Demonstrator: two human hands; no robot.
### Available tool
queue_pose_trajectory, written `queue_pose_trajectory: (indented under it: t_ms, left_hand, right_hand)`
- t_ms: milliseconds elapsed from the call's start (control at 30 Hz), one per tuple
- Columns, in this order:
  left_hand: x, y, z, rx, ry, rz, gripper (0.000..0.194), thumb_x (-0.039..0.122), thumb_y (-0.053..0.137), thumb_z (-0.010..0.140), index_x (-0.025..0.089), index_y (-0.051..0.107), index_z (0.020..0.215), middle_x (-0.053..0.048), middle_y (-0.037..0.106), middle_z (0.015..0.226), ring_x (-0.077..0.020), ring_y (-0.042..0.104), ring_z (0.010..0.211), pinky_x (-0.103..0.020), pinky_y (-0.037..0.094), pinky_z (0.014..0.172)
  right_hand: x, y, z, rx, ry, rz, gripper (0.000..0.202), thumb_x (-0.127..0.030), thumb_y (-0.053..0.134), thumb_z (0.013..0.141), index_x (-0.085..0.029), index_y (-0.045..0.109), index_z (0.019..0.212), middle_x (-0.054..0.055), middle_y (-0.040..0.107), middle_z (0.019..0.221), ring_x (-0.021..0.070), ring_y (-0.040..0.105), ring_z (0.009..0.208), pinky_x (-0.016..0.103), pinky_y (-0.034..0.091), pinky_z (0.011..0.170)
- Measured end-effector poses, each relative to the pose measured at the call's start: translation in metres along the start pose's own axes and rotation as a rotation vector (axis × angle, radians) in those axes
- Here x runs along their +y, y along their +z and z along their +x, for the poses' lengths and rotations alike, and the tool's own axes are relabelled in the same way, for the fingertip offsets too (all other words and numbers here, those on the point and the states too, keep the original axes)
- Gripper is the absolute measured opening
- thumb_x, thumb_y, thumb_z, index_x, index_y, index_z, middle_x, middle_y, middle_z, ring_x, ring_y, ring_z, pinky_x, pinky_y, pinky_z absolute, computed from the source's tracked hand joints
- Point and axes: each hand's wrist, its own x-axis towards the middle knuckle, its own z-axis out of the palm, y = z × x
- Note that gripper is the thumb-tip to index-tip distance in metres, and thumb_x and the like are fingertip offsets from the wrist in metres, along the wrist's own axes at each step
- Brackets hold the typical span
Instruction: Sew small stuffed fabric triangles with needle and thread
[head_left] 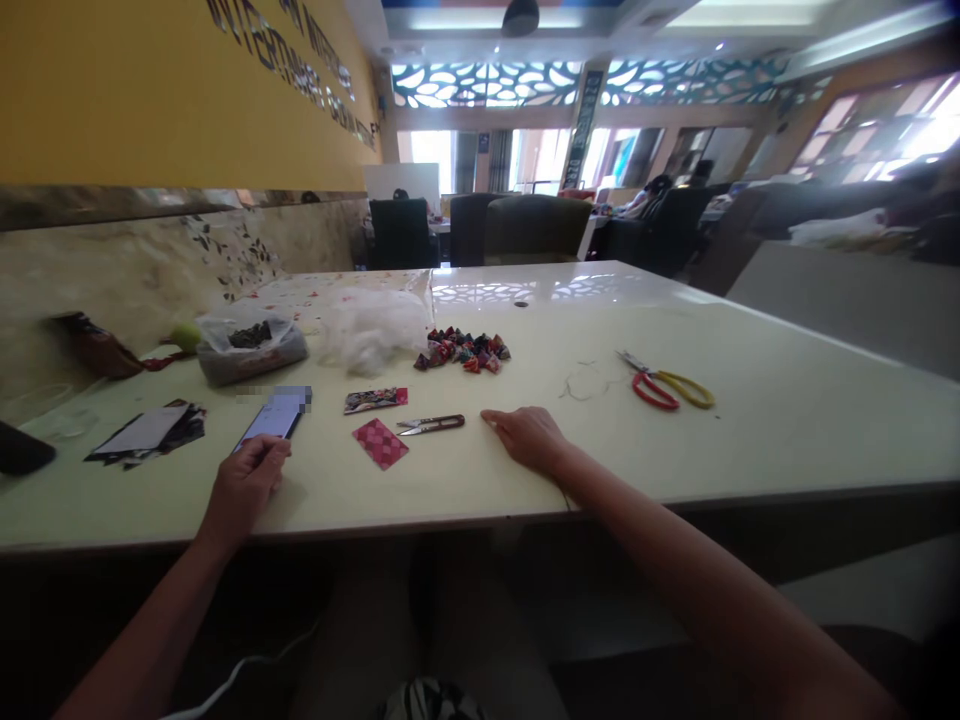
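Observation:
My left hand [251, 475] is closed around the lower end of a smartphone [275, 415] with a lit screen, tilted over the table's near edge. My right hand [529, 435] rests on the tabletop, its fingers drawn together toward the left; whatever they may hold is too small to make out. A dark thread [566, 497] shows beneath the right wrist. Just left of that hand lie thread snips [433, 425]. Beside them are a pink checkered fabric piece [381, 443] and a dark floral fabric strip [375, 400].
Farther back sit a pile of small stuffed fabric pieces [465, 350], white fluffy stuffing [371, 330] and a plastic bag [251, 350] with dark contents. Red-and-yellow-handled scissors [664, 385] lie right, near loose thread [585, 388]. Stacked fabric pieces [150, 432] lie left. Chairs [536, 225] stand behind the table.

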Motion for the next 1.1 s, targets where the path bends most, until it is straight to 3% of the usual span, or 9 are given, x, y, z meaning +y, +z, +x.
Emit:
queue_pose_trajectory:
  t_ms: [200, 367, 467, 533, 800, 1100]
  left_hand:
    - [-0.002, -0.001, 0.0, -0.009, 0.013, 0.018, 0.024, 0.043, 0.06, 0.085, 0.019, 0.058, 0.084, 0.005, 0.045, 0.053, -0.01, 0.04, 0.05, -0.021, 0.033, 0.048]
    - [0.0, 0.001, 0.0, -0.024, 0.005, 0.01, 0.027, 0.047, 0.059, 0.084, 0.02, 0.058, 0.083, 0.005, 0.043, 0.052, -0.0104, 0.039, 0.049, -0.021, 0.031, 0.047]
    - [0.001, 0.002, 0.001, -0.041, -0.005, 0.009, 0.029, 0.049, 0.06, 0.083, 0.02, 0.059, 0.084, 0.006, 0.042, 0.051, -0.0105, 0.038, 0.048, -0.022, 0.03, 0.046]
    - [0.002, 0.002, 0.0, -0.048, -0.007, 0.014, 0.031, 0.05, 0.059, 0.082, 0.02, 0.058, 0.083, 0.006, 0.042, 0.052, -0.0104, 0.038, 0.048, -0.021, 0.03, 0.046]
    - [0.002, 0.001, 0.0, -0.044, -0.022, 0.027, 0.032, 0.052, 0.059, 0.082, 0.02, 0.059, 0.084, 0.006, 0.04, 0.052, -0.0106, 0.036, 0.048, -0.022, 0.029, 0.046]
    - [0.003, 0.004, 0.001, -0.03, 0.066, 0.055, 0.03, 0.05, 0.06, 0.083, 0.02, 0.058, 0.079, 0.006, 0.039, 0.052, -0.0111, 0.037, 0.048, -0.023, 0.029, 0.045]
  right_hand:
    - [0.006, 0.012, 0.0, 0.049, 0.018, 0.019, 0.045, -0.032, 0.033, 0.1, -0.031, 0.06, 0.137, 0.01, 0.077, 0.101, 0.024, 0.072, 0.088, 0.031, 0.046, 0.076]
    - [0.057, 0.012, 0.01, 0.003, 0.28, -0.056, 0.046, -0.03, 0.037, 0.098, -0.034, 0.058, 0.139, 0.01, 0.075, 0.111, 0.0261, 0.072, 0.097, 0.033, 0.048, 0.077]
    - [0.087, 0.008, 0.011, 0.019, 0.399, -0.088, 0.047, -0.024, 0.036, 0.097, -0.022, 0.059, 0.138, 0.016, 0.074, 0.111, 0.0291, 0.071, 0.1, 0.035, 0.049, 0.078]
    - [0.092, 0.008, 0.01, 0.056, 0.413, -0.115, 0.05, -0.022, 0.034, 0.097, -0.019, 0.053, 0.143, 0.018, 0.074, 0.108, 0.0305, 0.071, 0.099, 0.037, 0.049, 0.078]
    - [0.042, 0.022, 0.011, 0.227, 0.14, -0.064, 0.044, -0.025, 0.039, 0.097, -0.025, 0.061, 0.135, 0.009, 0.078, 0.097, 0.0269, 0.073, 0.087, 0.032, 0.045, 0.072]
    - [0.014, 0.023, 0.037, 0.378, 0.225, 0.092, 0.043, -0.023, 0.04, 0.097, -0.021, 0.064, 0.132, 0.01, 0.078, 0.096, 0.0222, 0.072, 0.083, 0.028, 0.039, 0.067]
